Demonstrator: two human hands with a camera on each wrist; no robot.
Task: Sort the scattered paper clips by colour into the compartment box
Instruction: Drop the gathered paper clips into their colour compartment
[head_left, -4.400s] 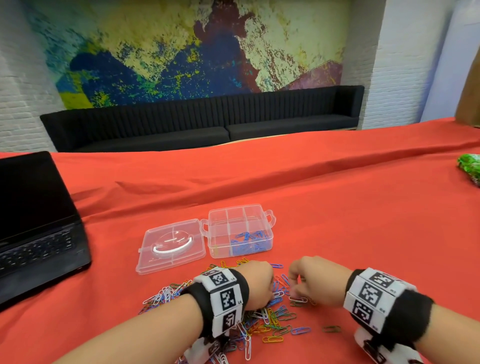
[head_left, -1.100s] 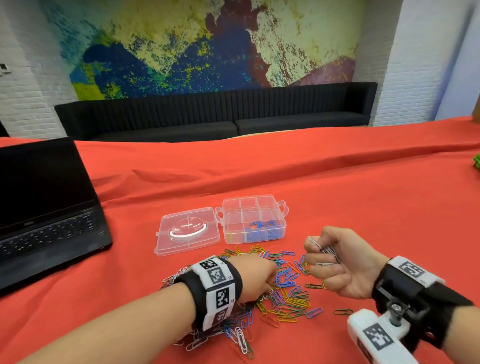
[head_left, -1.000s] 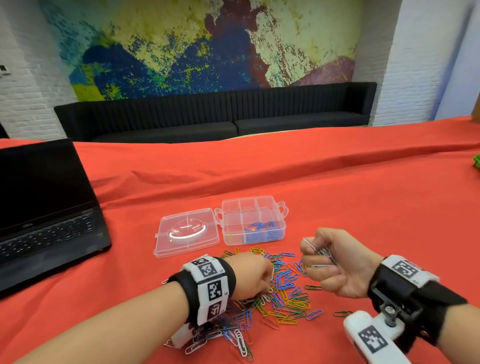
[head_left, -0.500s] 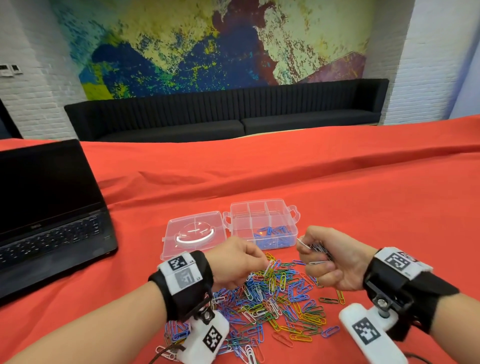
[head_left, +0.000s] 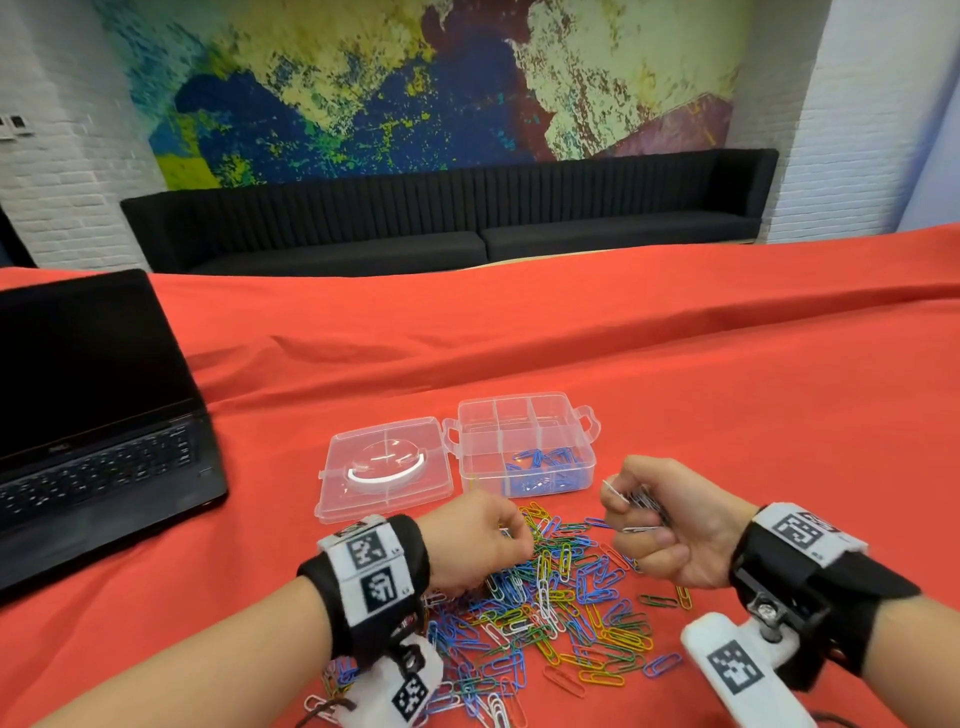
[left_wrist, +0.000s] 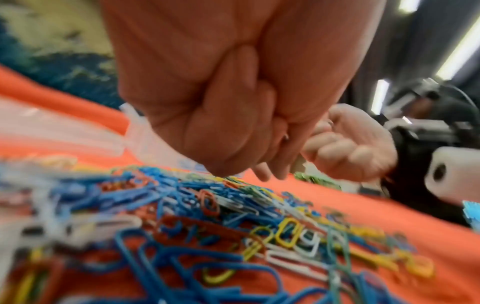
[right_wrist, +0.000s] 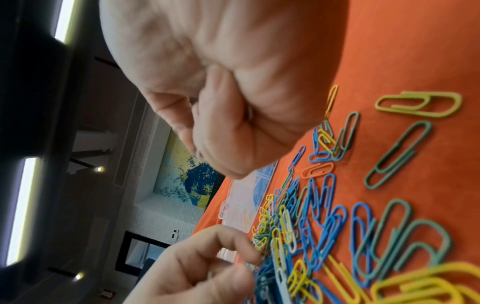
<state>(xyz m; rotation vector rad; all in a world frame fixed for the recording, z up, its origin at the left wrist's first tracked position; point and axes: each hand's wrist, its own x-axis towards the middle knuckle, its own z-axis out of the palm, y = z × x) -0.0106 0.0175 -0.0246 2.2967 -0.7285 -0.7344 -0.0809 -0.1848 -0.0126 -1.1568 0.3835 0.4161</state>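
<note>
— hands?
— right hand (head_left: 670, 530) fisted around a bundle of thin white wire clips (head_left: 636, 504); left hand (head_left: 475, 540) curled, fingertips pinched at the heap, hold unclear.
— clips?
— glossy coloured paper clips (head_left: 550, 608) heaped just before the clear plastic compartment box (head_left: 524, 441); blue ones inside.

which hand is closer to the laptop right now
Left. The left hand is over the paper clip pile, on the side toward the laptop. The right hand holds clips on the pile's far side, farther away.
</note>
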